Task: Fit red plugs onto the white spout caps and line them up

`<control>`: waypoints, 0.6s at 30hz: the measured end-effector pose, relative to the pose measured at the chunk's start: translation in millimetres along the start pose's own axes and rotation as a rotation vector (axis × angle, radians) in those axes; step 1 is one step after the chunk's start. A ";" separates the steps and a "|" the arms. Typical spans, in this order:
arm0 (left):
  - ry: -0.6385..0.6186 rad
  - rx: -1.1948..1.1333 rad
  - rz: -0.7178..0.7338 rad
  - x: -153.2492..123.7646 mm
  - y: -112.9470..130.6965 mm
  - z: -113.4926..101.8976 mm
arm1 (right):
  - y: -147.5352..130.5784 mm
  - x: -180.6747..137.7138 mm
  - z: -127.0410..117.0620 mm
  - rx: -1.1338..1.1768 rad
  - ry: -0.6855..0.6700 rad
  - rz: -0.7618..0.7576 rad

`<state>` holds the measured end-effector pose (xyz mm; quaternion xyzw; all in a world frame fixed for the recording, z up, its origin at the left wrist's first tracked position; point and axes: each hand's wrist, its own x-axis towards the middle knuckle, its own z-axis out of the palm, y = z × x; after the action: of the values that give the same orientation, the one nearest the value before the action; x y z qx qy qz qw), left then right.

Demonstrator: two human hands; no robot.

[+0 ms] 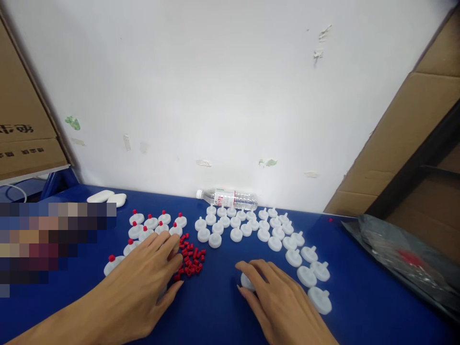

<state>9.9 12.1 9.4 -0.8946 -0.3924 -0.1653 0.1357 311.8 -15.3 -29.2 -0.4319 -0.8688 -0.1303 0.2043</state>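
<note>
My left hand (143, 280) hovers over the left group of white round caps, its fingers bent and its thumb apart from the index finger. Part of a white piece (163, 290) shows beneath it, mostly hidden. Beside these fingertips lies a pile of small red caps (194, 261). My right hand (278, 299) has its thumb and fingers around a white round cap (247, 282) low on the table. Several white caps with red tips (151, 222) stand left of the pile. Many white caps with bare spouts (235, 234) curve across the middle and right.
The blue table (212, 311) meets a white wall (223, 96). A clear plastic bottle (230, 198) lies against it. Two white rounded objects (106, 197) rest at the back left. A grey plastic bag (398, 258) lies right. Cardboard (381, 158) borders the right side; another box (28, 115) stands left.
</note>
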 end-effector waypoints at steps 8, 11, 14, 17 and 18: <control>-0.037 0.003 0.051 -5.1 -0.4 11.1 | -4.3 2.1 -2.6 0.097 -0.004 -0.004; -0.009 -0.114 0.060 -1.3 0.4 4.1 | -7.3 5.5 -6.5 0.175 -0.002 -0.018; 0.075 -0.202 0.114 2.4 5.4 -4.1 | -11.0 7.6 -9.9 0.240 0.037 -0.013; 0.198 -0.277 0.183 0.9 12.6 -7.2 | -16.6 7.8 -11.8 0.252 0.074 0.022; 0.233 -0.302 0.205 -0.9 14.9 -6.8 | -18.9 7.7 -11.8 0.243 0.091 0.029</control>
<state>19.1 -0.8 13.6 -0.9148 -0.2516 -0.3100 0.0607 295.3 -25.9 -16.1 -0.4102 -0.8616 -0.0402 0.2962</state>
